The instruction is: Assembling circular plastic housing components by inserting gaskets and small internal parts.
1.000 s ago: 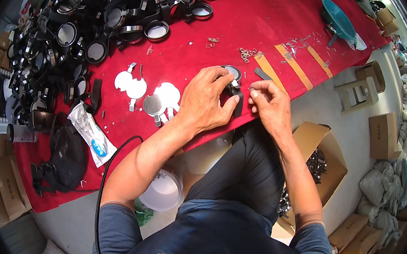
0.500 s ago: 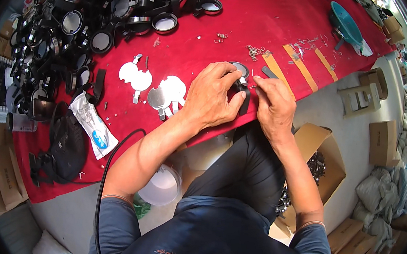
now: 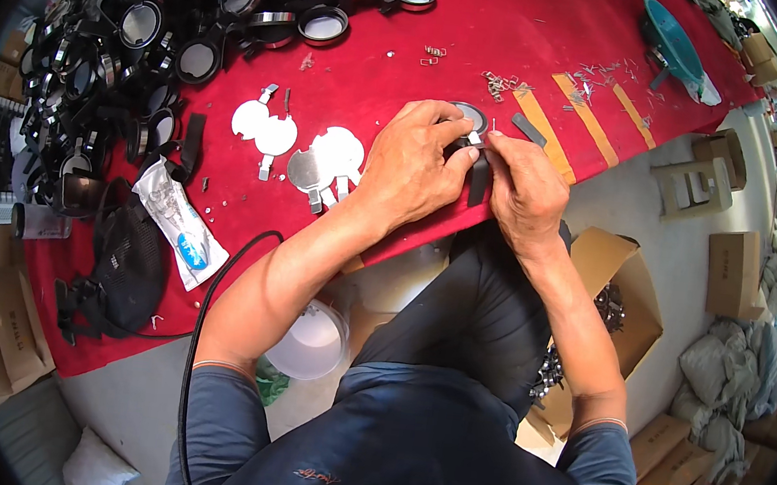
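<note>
Near the table's front edge, my left hand [image 3: 417, 156] is closed around a round black-rimmed part [image 3: 474, 115] with a pale disc face. A black strip-like handle [image 3: 478, 184] runs from it toward me. My right hand [image 3: 528, 193] is pinched at the joint between rim and handle, fingertips close to my left thumb. Whatever sits in that pinch is too small and covered to make out. Just right of the part lies a dark flat bar [image 3: 528, 129]. Silvery discs with tabs [image 3: 326, 162] lie left of my left hand.
Many black-rimmed round parts [image 3: 197, 60] are heaped at the far left. Small wire clips [image 3: 498, 85], thin pins [image 3: 583, 88] and yellow strips [image 3: 544, 134] lie to the right, near a teal basin [image 3: 672, 40]. A black cable [image 3: 194, 364] passes my left arm. A cardboard box [image 3: 634, 297] stands below.
My right fingertips have come in closer to the part and now meet it at the joint. The part is turned slightly, its handle pointing more straight toward me.
</note>
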Demonstrator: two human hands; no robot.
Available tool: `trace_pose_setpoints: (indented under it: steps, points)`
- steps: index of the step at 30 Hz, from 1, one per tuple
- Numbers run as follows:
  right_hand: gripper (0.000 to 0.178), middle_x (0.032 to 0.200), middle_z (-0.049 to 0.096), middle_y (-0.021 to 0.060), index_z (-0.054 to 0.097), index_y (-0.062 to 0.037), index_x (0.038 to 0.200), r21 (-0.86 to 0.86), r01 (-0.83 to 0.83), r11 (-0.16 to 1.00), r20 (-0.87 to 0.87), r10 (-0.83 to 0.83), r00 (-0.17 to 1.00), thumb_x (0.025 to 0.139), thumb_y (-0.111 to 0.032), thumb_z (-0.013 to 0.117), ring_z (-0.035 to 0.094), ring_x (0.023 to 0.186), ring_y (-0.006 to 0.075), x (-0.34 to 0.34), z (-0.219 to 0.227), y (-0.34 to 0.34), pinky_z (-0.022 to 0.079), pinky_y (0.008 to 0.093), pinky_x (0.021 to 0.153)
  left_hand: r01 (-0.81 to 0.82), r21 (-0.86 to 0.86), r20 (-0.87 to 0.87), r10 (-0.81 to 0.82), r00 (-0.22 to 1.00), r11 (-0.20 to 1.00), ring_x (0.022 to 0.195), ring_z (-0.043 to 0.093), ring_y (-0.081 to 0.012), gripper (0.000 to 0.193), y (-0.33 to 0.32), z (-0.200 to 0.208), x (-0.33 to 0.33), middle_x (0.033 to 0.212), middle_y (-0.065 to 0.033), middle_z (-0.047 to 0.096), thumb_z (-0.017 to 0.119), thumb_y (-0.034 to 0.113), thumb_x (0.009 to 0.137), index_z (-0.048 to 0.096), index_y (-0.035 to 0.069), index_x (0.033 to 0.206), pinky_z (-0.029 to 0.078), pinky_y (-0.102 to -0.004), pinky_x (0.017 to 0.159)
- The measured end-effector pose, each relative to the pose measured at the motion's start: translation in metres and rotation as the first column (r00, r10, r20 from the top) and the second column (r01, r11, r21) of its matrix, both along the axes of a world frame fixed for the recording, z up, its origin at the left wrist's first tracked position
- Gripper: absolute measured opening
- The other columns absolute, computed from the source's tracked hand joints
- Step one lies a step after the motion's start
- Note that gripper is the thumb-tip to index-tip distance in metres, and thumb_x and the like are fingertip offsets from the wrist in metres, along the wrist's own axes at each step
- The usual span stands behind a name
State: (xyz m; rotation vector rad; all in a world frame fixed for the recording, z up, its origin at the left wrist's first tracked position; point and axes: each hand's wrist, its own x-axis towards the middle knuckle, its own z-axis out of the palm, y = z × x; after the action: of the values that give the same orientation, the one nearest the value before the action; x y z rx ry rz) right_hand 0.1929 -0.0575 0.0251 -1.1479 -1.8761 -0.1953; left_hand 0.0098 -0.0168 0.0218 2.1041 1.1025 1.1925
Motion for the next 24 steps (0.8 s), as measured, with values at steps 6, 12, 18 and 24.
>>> trace_pose_setpoints:
  steps: [6, 12, 18, 24]
  points:
    - [0.032, 0.099, 0.078, 0.0145, 0.075, -0.0019, 0.113, 0.022, -0.003, 1.000, -0.035, 0.004, 0.999, 0.083, 0.010, 0.078, 0.078, 0.089, 0.0298, -0.005, -0.002, -0.002, 0.062, 0.0375, 0.076, -0.004, -0.018, -0.015, 0.004, 1.000, 1.000, 0.112, 0.069, -0.0367, 0.030, 0.001, 0.001, -0.001, 0.118, -0.0168, 0.074, 0.077, 0.016, 0.088, 0.080, -0.001, 0.113, 0.056, -0.0440, 0.101]
    - [0.031, 0.097, 0.078, 0.0144, 0.076, -0.0010, 0.112, 0.042, 0.003, 0.999, -0.041, -0.001, 0.999, 0.083, 0.011, 0.078, 0.078, 0.088, 0.0298, -0.009, -0.003, -0.003, 0.063, 0.0374, 0.077, 0.003, -0.022, -0.019, -0.004, 1.000, 1.000, 0.113, 0.069, -0.0372, 0.034, 0.002, 0.002, -0.003, 0.118, -0.0179, 0.075, 0.078, 0.019, 0.086, 0.080, -0.002, 0.113, 0.055, -0.0446, 0.102]
    - [0.033, 0.096, 0.078, 0.0147, 0.076, -0.0011, 0.113, 0.065, -0.029, 0.997, -0.020, 0.030, 0.999, 0.082, 0.011, 0.078, 0.078, 0.088, 0.0303, -0.008, -0.003, -0.003, 0.062, 0.0376, 0.077, -0.001, -0.043, -0.026, 0.000, 1.000, 0.999, 0.114, 0.069, -0.0373, 0.035, 0.002, 0.000, -0.002, 0.119, -0.0179, 0.075, 0.078, 0.020, 0.085, 0.081, -0.002, 0.112, 0.055, -0.0448, 0.102]
    - [0.029, 0.100, 0.079, 0.0135, 0.076, -0.0030, 0.112, -0.018, 0.038, 0.999, -0.144, -0.040, 0.989, 0.085, 0.008, 0.080, 0.079, 0.090, 0.0287, -0.012, -0.006, -0.007, 0.063, 0.0361, 0.078, -0.014, -0.064, 0.001, 0.014, 1.000, 0.998, 0.114, 0.069, -0.0369, 0.033, 0.003, -0.003, -0.001, 0.118, -0.0172, 0.075, 0.079, 0.021, 0.085, 0.082, -0.001, 0.110, 0.055, -0.0448, 0.101]
